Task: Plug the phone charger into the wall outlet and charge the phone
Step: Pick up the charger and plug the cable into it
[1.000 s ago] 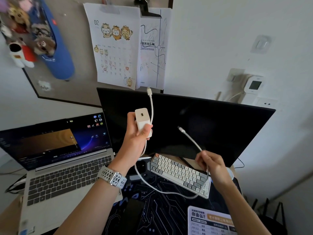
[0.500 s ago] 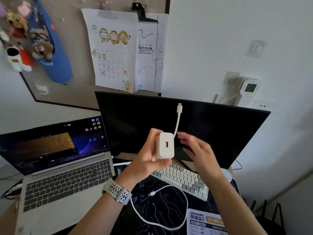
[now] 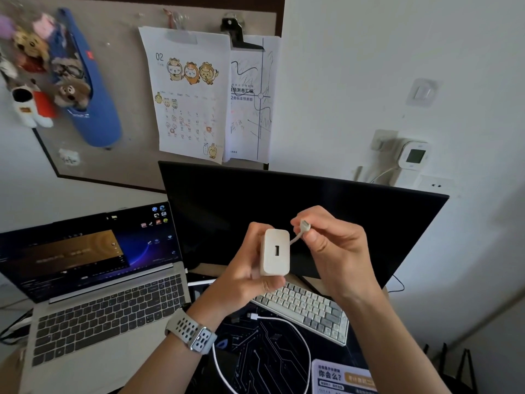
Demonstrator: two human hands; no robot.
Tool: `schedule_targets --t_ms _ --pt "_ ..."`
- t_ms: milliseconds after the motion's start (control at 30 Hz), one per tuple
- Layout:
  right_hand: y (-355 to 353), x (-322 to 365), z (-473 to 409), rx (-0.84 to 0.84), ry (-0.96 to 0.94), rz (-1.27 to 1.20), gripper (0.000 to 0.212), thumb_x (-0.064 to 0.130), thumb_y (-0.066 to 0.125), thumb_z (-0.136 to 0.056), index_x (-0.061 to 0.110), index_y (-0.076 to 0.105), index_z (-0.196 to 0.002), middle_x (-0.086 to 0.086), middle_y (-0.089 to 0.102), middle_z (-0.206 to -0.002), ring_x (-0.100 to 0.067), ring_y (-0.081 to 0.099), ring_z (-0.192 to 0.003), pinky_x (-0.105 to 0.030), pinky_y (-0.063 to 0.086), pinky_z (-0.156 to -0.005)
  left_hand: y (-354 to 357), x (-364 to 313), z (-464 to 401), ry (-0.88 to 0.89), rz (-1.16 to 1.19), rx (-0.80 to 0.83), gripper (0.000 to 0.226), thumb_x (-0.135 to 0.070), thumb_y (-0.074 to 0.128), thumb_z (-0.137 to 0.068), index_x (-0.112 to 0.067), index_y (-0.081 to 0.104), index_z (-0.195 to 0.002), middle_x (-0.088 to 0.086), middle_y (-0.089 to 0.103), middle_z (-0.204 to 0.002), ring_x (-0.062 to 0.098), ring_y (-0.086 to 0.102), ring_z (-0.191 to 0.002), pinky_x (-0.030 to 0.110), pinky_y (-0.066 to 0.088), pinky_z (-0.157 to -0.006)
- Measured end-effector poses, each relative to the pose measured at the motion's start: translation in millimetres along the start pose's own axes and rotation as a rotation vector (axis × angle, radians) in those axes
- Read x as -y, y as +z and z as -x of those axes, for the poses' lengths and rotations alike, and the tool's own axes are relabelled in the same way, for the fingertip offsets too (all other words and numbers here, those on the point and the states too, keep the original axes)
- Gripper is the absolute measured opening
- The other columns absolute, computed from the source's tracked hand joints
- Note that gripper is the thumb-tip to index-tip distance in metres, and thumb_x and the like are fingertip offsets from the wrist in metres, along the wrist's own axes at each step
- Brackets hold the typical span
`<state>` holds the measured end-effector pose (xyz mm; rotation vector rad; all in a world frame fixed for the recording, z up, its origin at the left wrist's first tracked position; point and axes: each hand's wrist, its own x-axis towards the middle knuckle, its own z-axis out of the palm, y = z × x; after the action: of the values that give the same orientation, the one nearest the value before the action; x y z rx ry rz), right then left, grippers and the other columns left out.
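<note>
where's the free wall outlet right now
In the head view it's on the white wall at upper right: the outlet sits just above the monitor's top right corner, below the small display unit.

An open grey laptop with a lit screen sits left of a wide black monitor, and a compact white-and-grey mechanical keyboard lies on a dark circuit-patterned desk mat. Above, a paper cartoon calendar sheet hangs on a beige pinboard beside a blue pouch stuffed with plush toys.

Monitor top edge blocks low path to wall outlet; open wall above.
</note>
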<state>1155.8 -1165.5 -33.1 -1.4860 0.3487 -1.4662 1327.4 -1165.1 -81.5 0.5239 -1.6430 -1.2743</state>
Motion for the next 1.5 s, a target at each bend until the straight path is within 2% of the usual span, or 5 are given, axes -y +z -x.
schedule_targets --t_ms 367,767,1067,1367,1500 --pt "5 6 0 0.135 -0.032 0.002 0.014 0.011 0.072 -0.079 0.011 0.078 -0.092 0.003 0.065 -0.088 -0.014 0.061 -0.077 -0.025 0.051 -0.066 3 -11 -2 0.044 -0.003 -0.003 0.050 -0.044 0.076 -0.077 -0.040 0.044 -0.115 -0.013 0.050 -0.106 0.018 0.051 -0.095 0.027 0.051 -0.078" --pt "-10 -8 0 0.097 -0.074 0.043 0.013 0.004 0.069 -0.082 0.006 0.075 -0.092 0.001 0.068 -0.089 -0.012 0.064 -0.078 -0.020 0.052 -0.071 1 -5 -4 0.017 -0.052 -0.011 0.055 -0.050 0.075 -0.075 -0.035 0.041 -0.116 0.012 0.045 -0.106 0.016 0.052 -0.093 0.029 0.049 -0.077" --pt "-45 -87 34 -0.191 0.386 0.382 0.016 0.004 0.070 -0.084 0.014 0.078 -0.093 -0.006 0.073 -0.088 -0.022 0.068 -0.083 -0.031 0.056 -0.079 -10 5 4 -0.038 -0.084 -0.067 0.060 -0.050 0.073 -0.078 -0.024 0.037 -0.119 0.015 0.046 -0.113 0.025 0.053 -0.104 0.031 0.049 -0.086" --pt "-41 -198 98 0.458 0.808 1.164 0.016 0.031 0.065 -0.087 0.024 0.078 -0.094 0.000 0.075 -0.094 -0.019 0.067 -0.090 -0.028 0.051 -0.078 -40 32 36 -0.150 -0.054 -0.209 0.061 -0.049 0.075 -0.077 -0.021 0.039 -0.117 0.020 0.047 -0.112 0.033 0.054 -0.106 0.031 0.051 -0.087" --pt "-42 -235 127 0.493 1.024 1.330 0.025 0.040 0.060 -0.088 0.022 0.075 -0.096 -0.003 0.073 -0.103 -0.024 0.068 -0.100 -0.030 0.053 -0.081 -54 47 50 -0.205 -0.069 -0.263 0.049 -0.037 0.074 -0.080 -0.028 0.041 -0.116 0.020 0.047 -0.113 0.034 0.053 -0.109 0.027 0.048 -0.091"
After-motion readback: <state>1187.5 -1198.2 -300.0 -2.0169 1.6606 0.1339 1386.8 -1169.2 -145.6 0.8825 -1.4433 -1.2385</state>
